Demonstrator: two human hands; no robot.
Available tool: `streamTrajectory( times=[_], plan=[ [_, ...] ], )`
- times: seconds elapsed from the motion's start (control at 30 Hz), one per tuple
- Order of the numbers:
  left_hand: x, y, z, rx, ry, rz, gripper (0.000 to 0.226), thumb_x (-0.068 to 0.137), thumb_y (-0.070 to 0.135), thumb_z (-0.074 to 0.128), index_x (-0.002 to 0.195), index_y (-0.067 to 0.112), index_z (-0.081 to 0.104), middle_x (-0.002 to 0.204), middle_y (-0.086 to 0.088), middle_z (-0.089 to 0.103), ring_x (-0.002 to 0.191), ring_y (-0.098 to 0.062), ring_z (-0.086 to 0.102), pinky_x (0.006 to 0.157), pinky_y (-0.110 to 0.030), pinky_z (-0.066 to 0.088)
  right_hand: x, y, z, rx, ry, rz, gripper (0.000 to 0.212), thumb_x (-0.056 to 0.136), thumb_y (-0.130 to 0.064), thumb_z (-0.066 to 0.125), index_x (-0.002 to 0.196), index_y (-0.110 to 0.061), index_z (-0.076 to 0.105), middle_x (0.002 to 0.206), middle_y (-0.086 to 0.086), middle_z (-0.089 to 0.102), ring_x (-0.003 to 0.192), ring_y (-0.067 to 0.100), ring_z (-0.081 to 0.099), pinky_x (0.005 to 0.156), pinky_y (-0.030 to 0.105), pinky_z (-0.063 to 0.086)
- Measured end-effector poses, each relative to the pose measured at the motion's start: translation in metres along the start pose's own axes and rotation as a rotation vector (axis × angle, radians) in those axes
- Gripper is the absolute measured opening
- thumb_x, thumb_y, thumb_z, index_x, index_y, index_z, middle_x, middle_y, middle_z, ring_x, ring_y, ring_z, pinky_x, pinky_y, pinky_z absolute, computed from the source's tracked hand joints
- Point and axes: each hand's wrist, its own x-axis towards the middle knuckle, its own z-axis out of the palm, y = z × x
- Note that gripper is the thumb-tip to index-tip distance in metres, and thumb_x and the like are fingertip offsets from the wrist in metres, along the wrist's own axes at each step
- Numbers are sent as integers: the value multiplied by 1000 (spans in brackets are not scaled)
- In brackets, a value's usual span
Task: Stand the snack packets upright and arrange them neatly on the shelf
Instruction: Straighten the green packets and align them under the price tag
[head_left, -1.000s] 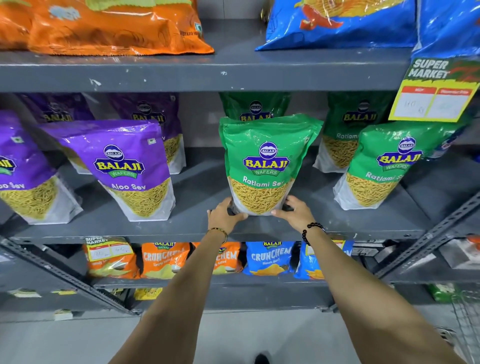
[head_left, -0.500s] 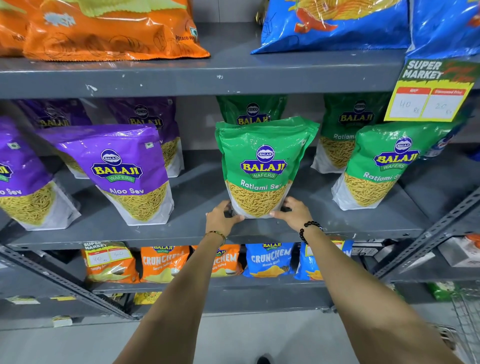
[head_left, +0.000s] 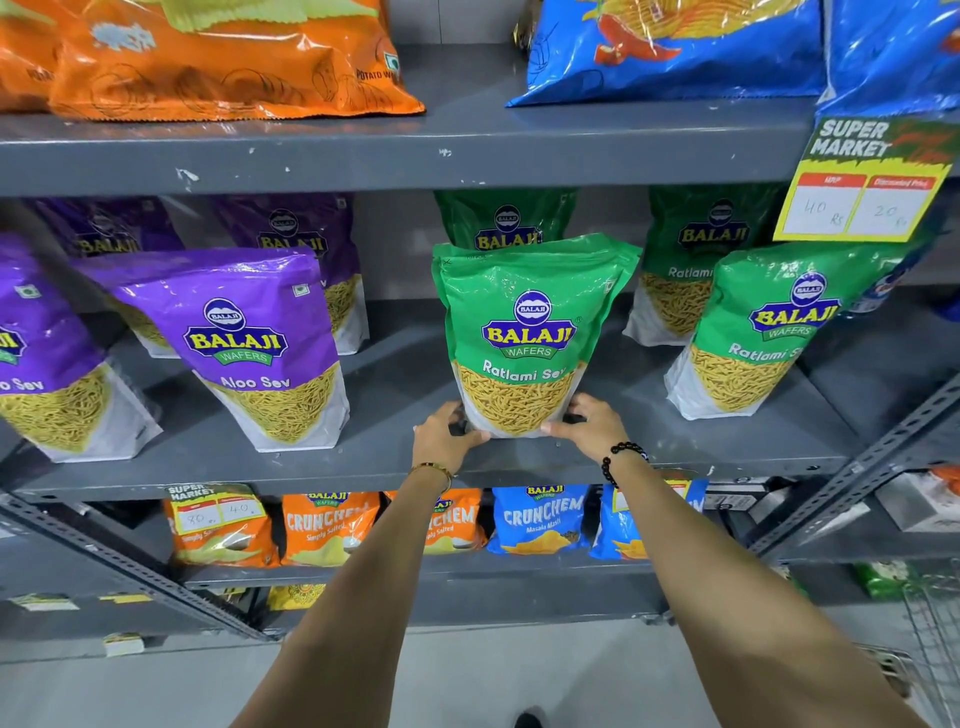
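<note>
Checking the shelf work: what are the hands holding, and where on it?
The green Ratlami Sev packet, by its bottom corners: left hand and right hand on either side.

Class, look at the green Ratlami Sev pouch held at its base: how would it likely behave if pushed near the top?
The green Ratlami Sev pouch is tall on a narrow base, so it would probably tip. Its glossy film looks slippery and soft. The left hand and right hand steady its bottom corners, suggesting it wobbles.

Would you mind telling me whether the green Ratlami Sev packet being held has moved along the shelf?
No: the packet sits at the same spot near the shelf's front edge.
</note>
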Motion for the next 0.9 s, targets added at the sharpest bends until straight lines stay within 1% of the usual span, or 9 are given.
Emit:
streamTrajectory(
  times=[0.13,0.27,0.37,0.47,0.53,0.6,0.7,0.83,0.9],
  plan=[
    [-1,0,-1,0,1,-2,54,77,19,75,125,10,54,127,-11,64,117,-27,57,109,-50,40,0,-1,-1,-23,-17,-7,47,71,-22,77,113,-11,60,122,9,65,112,23,59,95,33,43],
    [-2,-1,-1,-9,2,2,53,77,18,75,125,9,54,127,-12,64,115,-27,58,104,-44,43,-1,-3,-1,-39,-30,-11,48,72,-23,76,116,-10,59,123,8,65,113,24,59,97,35,43],
    [-2,-1,-1,-14,2,10,52,77,17,75,124,9,55,126,-12,64,114,-26,59,103,-43,44,-2,-4,-1,-31,-28,-8,47,72,-22,76,114,-9,60,122,9,65,112,24,59,96,35,44],
    [-1,-1,-1,-17,3,6,51,77,16,74,124,9,55,126,-11,64,115,-27,59,103,-44,44,-2,-4,-1,-30,-23,-5,47,72,-22,77,114,-9,60,121,9,65,111,23,60,95,35,44],
    [-1,-2,-1,-15,4,9,50,78,16,74,124,9,55,127,-12,64,115,-27,59,105,-45,43,-2,-3,0,-24,-18,-5,47,71,-22,77,113,-9,61,120,9,66,109,23,60,92,32,44],
    [0,-3,0,-13,5,14,51,78,17,74,124,9,55,127,-12,64,116,-27,58,108,-48,41,-1,-3,1,-25,-13,-4,47,71,-22,77,113,-10,61,120,8,66,109,22,61,91,30,44],
    [2,-5,1,-12,11,10,50,78,18,74,124,9,55,127,-11,64,117,-27,58,110,-53,37,-1,-2,1,-21,-13,-2,48,71,-23,77,114,-10,61,120,8,66,110,23,61,93,32,44],
    [4,-7,1,-17,10,10,51,77,18,74,124,9,55,128,-11,63,117,-27,57,111,-52,37,-1,-1,0,-18,-18,-2,47,70,-21,78,113,-10,61,119,8,66,109,22,60,91,29,44],
    [4,-10,0,-5,23,-11,58,76,18,75,128,8,51,131,-12,61,121,-29,54,111,-53,35,-3,1,0,-23,-22,5,52,70,-19,78,116,-8,58,123,9,64,112,23,59,92,31,45]
  ],
)
